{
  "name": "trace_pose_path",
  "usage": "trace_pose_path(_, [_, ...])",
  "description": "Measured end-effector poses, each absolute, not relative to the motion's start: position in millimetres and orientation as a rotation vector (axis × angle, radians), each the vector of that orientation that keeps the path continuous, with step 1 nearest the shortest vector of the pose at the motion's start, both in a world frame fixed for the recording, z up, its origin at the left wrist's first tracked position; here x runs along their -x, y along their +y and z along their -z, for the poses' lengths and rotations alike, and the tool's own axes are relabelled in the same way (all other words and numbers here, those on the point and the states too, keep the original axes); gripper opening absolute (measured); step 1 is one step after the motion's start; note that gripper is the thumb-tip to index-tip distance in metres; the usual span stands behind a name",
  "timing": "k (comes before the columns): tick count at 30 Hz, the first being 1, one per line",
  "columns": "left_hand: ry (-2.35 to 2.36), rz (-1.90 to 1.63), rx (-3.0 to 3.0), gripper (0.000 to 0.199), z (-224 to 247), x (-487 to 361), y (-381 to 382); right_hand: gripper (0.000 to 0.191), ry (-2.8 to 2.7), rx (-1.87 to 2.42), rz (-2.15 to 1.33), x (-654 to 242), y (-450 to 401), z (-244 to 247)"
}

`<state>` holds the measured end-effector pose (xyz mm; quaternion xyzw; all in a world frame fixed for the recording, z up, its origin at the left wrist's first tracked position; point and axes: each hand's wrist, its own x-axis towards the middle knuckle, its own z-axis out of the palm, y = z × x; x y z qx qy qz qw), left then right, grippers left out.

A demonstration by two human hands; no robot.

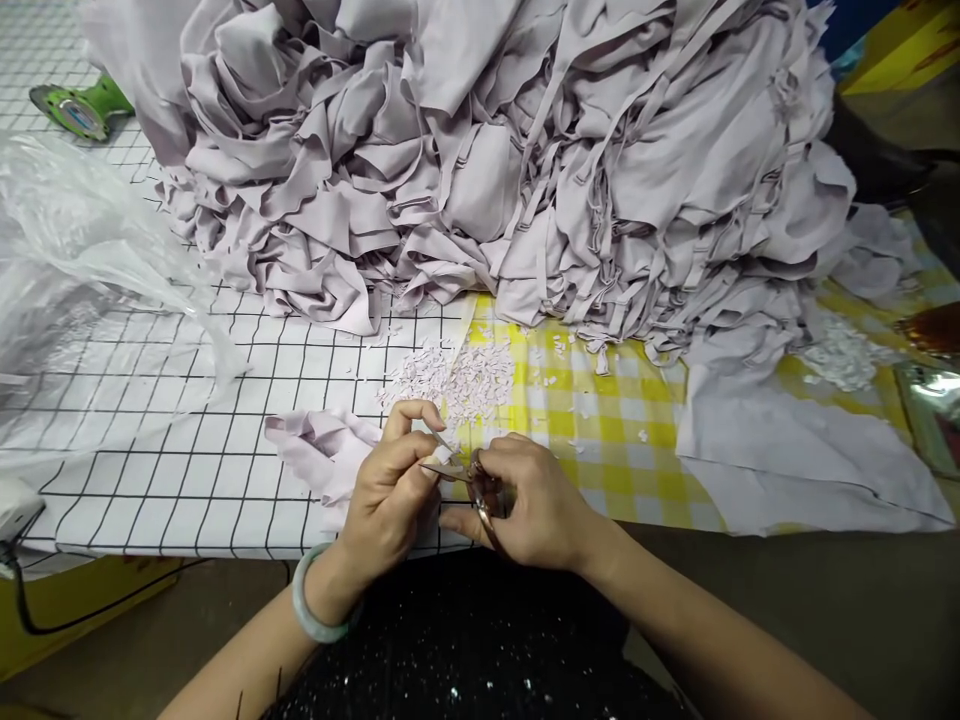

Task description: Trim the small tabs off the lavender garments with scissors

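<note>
Black sparkly clothing (465, 640) fills the bottom centre; just above, mid-frame, the left hand (390, 490) pinches a small white piece (442, 455), likely light and limp, best held by its edge; the right hand (536, 500) curls its fingers round scissors (454, 471), probably stiff and slick.

A green spool (88, 108) lies near a crinkly clear plastic bag (112, 245). A black cord (22, 605) hangs by a small white box (16, 508).
</note>
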<state>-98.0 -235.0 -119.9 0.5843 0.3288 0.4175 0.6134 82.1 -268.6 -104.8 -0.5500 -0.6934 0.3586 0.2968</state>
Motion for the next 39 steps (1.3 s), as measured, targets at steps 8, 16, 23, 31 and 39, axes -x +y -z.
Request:
trace_pose_path(8, [0.711,-0.98,-1.48,0.026,118,95,-232,0.058,-1.738,1.488,-1.043,-82,-270,109])
trace_pose_path(16, [0.637,-0.932,-1.605,0.025,120,86,-225,0.061,-1.645,1.614,-1.078,-92,-281,120])
trace_pose_path(23, [0.633,-0.842,-1.64,0.027,119,72,-216,0.064,-1.532,1.788,-1.095,-104,-287,129])
trace_pose_path(31, [1.233,-0.722,-2.24,0.016,127,156,-220,0.052,-1.506,1.698,-1.007,-115,-282,127])
trace_pose_path(39, [1.333,-0.639,-1.689,0.012,111,202,-254,0.05,-1.719,1.055,-1.13,-8,-271,132])
